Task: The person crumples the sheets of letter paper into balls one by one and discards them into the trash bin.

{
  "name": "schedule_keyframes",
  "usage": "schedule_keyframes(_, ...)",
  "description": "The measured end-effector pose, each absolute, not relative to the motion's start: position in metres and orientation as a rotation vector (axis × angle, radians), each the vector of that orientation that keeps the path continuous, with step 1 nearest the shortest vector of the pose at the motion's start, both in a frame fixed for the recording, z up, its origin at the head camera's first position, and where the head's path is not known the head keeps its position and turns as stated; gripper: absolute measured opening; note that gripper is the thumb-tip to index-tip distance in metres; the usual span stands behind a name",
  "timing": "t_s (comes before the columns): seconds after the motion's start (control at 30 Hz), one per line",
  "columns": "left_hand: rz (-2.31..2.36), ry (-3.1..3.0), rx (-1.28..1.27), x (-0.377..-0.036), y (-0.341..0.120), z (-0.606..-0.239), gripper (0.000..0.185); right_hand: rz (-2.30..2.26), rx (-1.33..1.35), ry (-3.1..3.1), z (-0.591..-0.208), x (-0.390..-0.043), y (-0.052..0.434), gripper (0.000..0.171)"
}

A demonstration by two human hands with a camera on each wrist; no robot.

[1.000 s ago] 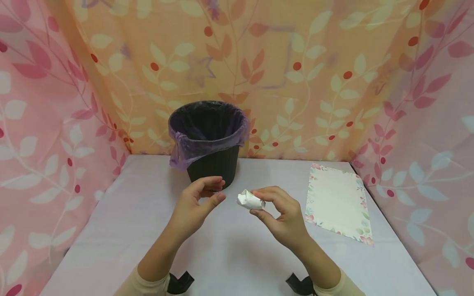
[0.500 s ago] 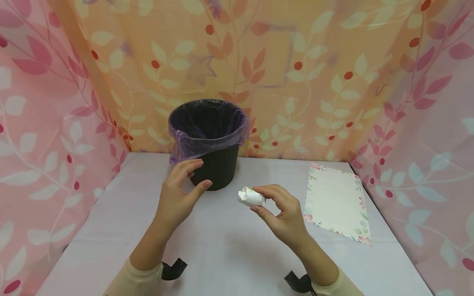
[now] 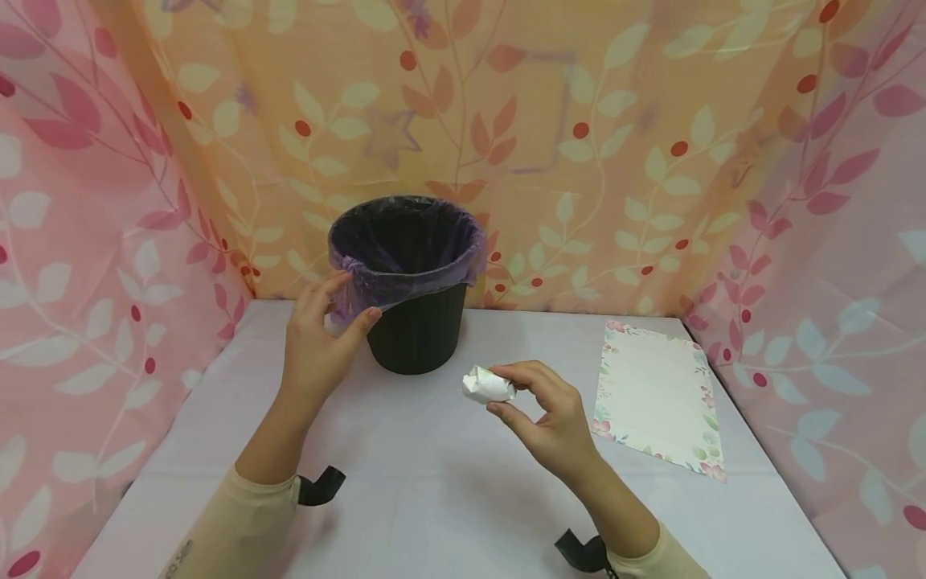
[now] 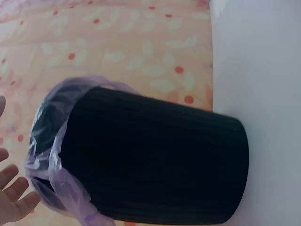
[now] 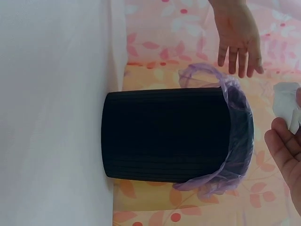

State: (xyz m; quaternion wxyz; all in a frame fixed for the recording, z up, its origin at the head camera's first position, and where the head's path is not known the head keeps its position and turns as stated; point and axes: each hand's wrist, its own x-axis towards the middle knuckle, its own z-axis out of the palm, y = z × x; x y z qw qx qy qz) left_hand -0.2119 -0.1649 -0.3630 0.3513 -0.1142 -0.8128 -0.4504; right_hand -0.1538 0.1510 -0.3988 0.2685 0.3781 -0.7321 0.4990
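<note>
Our right hand pinches a crumpled paper ball between thumb and fingertips, holding it above the tabletop. The black bin stands ahead and to the left of that ball, upright, its mouth open upward and lined with a purple bag. Our left hand is the nearer one to the bin: its fingers are spread and relaxed at the bag's gathered edge on the bin's left side, though we cannot tell whether they touch it. A floral-bordered sheet lies flat on the pale tabletop, right of the paper-holding hand. Leaf-patterned curtains close in three sides.
</note>
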Motion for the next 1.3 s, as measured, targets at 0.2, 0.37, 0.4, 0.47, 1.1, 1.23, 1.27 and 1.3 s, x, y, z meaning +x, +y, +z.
schedule_keyframes(0.2, -1.166, -2.18, -0.225, -0.23, -0.172, -0.351, 0.081, 1.338, 1.03, -1.98, -0.399, -0.154, 0.152, 0.052)
schedule_keyframes(0.37, -1.182, -2.248, -0.17, -0.246, -0.181, -0.345, 0.093, 1.336, 1.039, -1.977, -0.399, -0.156, 0.152, 0.051)
schedule_keyframes(0.4, -1.186, -2.257, -0.165, -0.249, -0.183, -0.344, 0.094, 1.335, 1.039, -1.978, -0.399, -0.156, 0.152, 0.051)
schedule_keyframes(0.47, -1.199, -2.278, -0.155, -0.255, -0.186, -0.342, 0.096, 1.332, 1.036, -1.979, -0.399, -0.157, 0.152, 0.051)
schedule_keyframes(1.1, -1.314, -2.463, -0.186, -0.285, -0.196, -0.341, 0.111, 1.332, 1.013, -2.005, -0.401, -0.158, 0.155, 0.049)
schedule_keyframes(1.23, -1.321, -2.47, -0.207, -0.288, -0.196, -0.344, 0.112, 1.334, 1.012, -2.006, -0.401, -0.158, 0.155, 0.05)
schedule_keyframes(1.27, -1.326, -2.473, -0.209, -0.288, -0.196, -0.345, 0.112, 1.336, 1.012, -2.005, -0.401, -0.158, 0.155, 0.05)
schedule_keyframes(1.3, -1.331, -2.477, -0.21, -0.288, -0.197, -0.345, 0.113, 1.337, 1.014, -2.003, -0.401, -0.158, 0.155, 0.05)
